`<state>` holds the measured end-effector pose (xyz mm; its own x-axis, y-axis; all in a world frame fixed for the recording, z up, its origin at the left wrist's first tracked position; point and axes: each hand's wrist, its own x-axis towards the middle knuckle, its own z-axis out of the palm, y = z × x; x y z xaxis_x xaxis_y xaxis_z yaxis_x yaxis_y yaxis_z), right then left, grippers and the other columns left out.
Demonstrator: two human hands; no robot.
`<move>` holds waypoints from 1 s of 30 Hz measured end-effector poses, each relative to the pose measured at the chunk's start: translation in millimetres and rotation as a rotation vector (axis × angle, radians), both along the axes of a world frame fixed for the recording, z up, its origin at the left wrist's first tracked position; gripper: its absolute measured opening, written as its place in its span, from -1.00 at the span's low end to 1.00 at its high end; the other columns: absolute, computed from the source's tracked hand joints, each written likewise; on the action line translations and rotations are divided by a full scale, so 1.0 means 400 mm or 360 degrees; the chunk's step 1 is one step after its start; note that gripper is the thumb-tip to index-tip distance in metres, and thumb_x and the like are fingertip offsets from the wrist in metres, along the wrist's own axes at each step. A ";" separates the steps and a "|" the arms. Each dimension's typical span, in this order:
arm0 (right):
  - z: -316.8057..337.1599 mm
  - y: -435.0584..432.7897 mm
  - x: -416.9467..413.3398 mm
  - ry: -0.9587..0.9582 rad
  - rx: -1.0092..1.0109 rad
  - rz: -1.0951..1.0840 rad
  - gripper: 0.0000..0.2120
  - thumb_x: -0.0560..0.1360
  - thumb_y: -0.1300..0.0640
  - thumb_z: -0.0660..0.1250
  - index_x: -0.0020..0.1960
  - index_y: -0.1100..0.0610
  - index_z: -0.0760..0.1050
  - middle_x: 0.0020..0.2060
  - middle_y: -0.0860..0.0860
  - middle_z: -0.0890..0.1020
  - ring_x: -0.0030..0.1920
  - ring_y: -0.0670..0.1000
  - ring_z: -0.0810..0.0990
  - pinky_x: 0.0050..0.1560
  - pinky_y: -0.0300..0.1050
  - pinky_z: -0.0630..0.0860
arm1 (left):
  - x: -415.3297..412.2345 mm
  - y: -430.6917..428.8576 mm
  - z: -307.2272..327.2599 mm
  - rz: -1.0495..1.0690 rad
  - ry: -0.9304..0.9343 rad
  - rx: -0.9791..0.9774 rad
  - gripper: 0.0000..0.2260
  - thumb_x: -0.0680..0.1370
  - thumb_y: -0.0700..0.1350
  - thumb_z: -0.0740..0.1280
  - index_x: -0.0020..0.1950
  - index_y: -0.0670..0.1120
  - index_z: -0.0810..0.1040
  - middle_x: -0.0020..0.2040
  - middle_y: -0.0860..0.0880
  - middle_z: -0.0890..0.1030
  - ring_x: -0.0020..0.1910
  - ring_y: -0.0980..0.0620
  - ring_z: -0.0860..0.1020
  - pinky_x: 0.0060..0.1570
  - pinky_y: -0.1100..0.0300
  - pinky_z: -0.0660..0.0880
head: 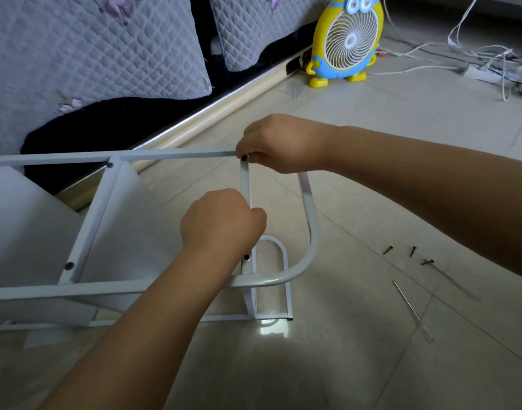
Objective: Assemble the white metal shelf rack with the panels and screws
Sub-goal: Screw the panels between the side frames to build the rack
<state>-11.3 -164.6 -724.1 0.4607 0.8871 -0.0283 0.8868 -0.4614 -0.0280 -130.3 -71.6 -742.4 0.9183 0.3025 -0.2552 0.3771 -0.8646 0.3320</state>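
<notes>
Our left hand point(221, 220) sits closest, fingers curled round a thin crossbar of the white rack point(47, 290), which rests across the tiled floor point(372, 143) in front of us. To its right, loose screws point(413, 251) and thin metal rods point(411, 309) lie on the tiles. Beyond, our right hand point(277, 143) pinches a black screw point(244, 157) at the rack's far corner. Farther back we see quilted cushions point(91, 48) and a yellow fan point(347, 39)

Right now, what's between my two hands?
In the head view, a short stretch of the rack's thin white crossbar runs from the right hand, pinching a black screw, down to the left hand.
</notes>
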 end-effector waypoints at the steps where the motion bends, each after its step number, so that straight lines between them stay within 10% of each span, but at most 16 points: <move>1: 0.002 0.002 0.001 -0.0006 0.0001 0.0006 -0.74 0.58 0.20 0.15 0.18 0.24 0.50 0.05 0.14 0.57 0.06 0.11 0.49 0.00 -0.16 0.33 | 0.000 0.000 0.000 0.0000 0.0017 -0.0010 -0.75 0.51 -0.08 0.21 -0.36 -0.11 0.38 -0.46 -0.01 0.45 -0.46 0.05 0.41 -0.46 0.27 0.29; 14: 0.010 0.029 -0.015 -0.0548 -0.0531 0.0171 -0.74 0.57 0.25 0.09 0.25 0.24 0.29 0.05 0.15 0.46 -0.02 0.13 0.47 -0.25 -0.10 0.28 | 0.004 0.006 -0.001 -0.0076 0.0029 0.0005 -0.68 0.57 -0.03 0.15 -0.37 -0.08 0.31 -0.39 0.01 0.38 -0.42 0.11 0.35 -0.45 0.27 0.22; 22: 0.008 0.081 -0.051 -0.0338 -0.0536 -0.0438 -0.82 0.53 0.19 0.12 0.03 0.18 0.47 -0.39 -0.01 0.32 -0.43 -0.06 0.27 -0.47 -0.21 0.17 | 0.001 0.011 -0.002 -0.0112 0.0045 -0.0015 -0.67 0.58 -0.04 0.11 -0.38 -0.08 0.32 -0.39 0.01 0.41 -0.41 0.10 0.38 -0.39 0.27 0.28; 30: 0.051 0.038 -0.018 -0.0165 -0.0429 -0.0065 -0.74 0.59 0.05 0.10 0.16 0.20 0.38 -0.04 0.10 0.51 -0.12 0.07 0.45 -0.18 -0.16 0.27 | 0.006 0.016 -0.008 -0.0069 0.0106 -0.0186 -0.69 0.55 -0.03 0.12 -0.37 -0.09 0.34 -0.36 -0.01 0.42 -0.34 0.07 0.42 -0.31 0.23 0.32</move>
<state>-18.7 -149.5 -703.6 0.5084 0.8347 -0.2116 0.8592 -0.4750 0.1903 -127.9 -65.2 -745.5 0.9098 0.2274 -0.3472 0.3645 -0.8377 0.4068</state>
